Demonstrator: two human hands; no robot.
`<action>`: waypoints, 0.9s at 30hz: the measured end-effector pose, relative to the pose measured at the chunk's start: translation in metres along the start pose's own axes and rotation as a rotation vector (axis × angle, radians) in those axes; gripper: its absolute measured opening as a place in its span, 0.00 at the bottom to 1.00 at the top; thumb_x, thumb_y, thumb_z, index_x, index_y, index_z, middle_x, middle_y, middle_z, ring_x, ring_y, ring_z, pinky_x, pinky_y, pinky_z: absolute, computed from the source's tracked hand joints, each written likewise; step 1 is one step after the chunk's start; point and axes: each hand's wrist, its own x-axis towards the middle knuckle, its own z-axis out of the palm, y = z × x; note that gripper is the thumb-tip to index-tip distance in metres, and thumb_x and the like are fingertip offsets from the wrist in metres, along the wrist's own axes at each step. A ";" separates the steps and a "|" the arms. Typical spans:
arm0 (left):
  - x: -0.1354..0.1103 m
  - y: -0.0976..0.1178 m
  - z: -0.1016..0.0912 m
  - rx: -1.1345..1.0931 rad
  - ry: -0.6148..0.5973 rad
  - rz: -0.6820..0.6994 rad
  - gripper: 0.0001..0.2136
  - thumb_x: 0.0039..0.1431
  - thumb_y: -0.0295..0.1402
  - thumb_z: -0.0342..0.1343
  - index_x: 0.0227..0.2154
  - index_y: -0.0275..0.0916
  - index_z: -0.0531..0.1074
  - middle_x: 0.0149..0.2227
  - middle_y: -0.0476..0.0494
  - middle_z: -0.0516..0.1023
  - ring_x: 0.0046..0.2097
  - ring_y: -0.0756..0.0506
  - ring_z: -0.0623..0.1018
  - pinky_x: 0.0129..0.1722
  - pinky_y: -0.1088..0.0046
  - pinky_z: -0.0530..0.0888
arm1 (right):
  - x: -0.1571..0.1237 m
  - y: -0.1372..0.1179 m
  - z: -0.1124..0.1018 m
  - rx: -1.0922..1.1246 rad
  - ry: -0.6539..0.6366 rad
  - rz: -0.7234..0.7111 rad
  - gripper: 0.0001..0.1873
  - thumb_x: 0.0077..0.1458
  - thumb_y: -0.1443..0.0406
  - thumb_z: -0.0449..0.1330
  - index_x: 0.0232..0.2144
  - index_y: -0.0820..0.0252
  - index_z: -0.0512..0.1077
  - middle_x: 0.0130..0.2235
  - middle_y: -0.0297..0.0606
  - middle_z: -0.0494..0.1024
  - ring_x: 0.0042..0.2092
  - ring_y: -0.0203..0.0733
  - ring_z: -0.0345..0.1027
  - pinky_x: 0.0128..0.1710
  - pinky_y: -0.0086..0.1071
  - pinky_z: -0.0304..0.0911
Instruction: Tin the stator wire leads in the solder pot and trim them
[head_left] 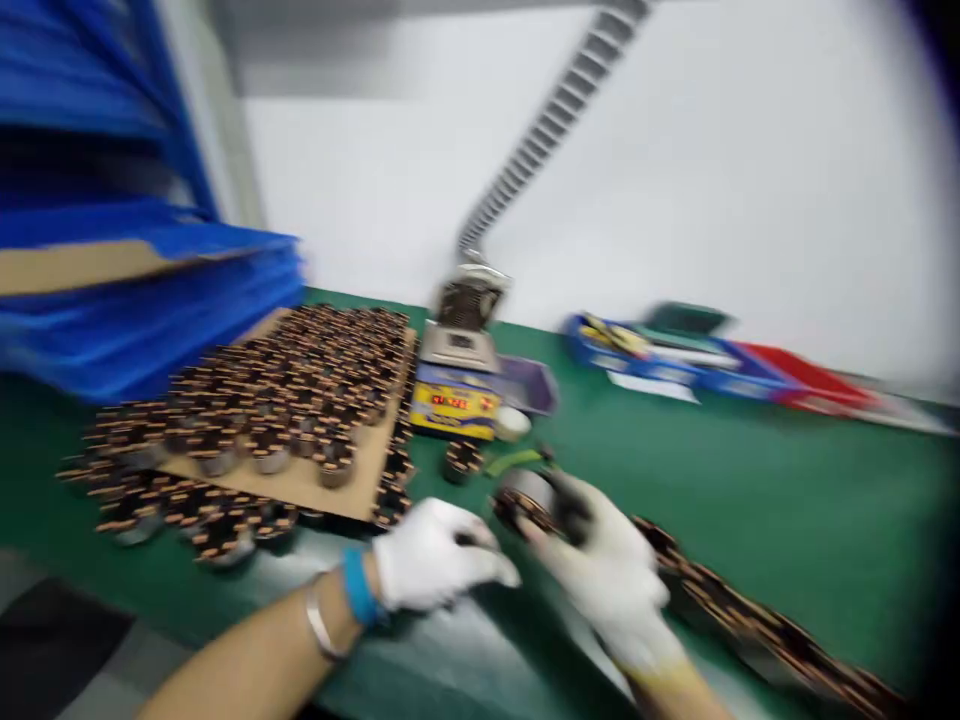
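My right hand (607,570), in a white glove, grips a stator core (529,495), a short grey cylinder with a black top and copper tabs. The core is tilted, its tabs facing my left hand. Close by on the left, my white-gloved left hand (442,560) has its fingertips pressed together, apart from the core. Whatever is between those fingertips, if anything, is hidden by blur. Another stator core (461,460) stands alone on the green table just beyond my hands. A curved green strip (514,461) lies behind the held core.
Many stator cores (300,390) crowd a brown board (352,500) at left. A row of them (750,615) runs along the right. Further back stand a yellow-and-blue device (454,405) with red digits, a purple bin (532,385), blue trays (652,360) and a red tray (810,380).
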 end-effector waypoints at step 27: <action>0.010 -0.007 0.023 -0.049 0.248 0.066 0.13 0.47 0.41 0.61 0.20 0.37 0.68 0.19 0.51 0.66 0.20 0.53 0.62 0.18 0.78 0.61 | -0.005 -0.010 0.001 0.463 0.100 -0.072 0.33 0.33 0.58 0.72 0.44 0.62 0.69 0.38 0.42 0.78 0.36 0.46 0.75 0.34 0.36 0.74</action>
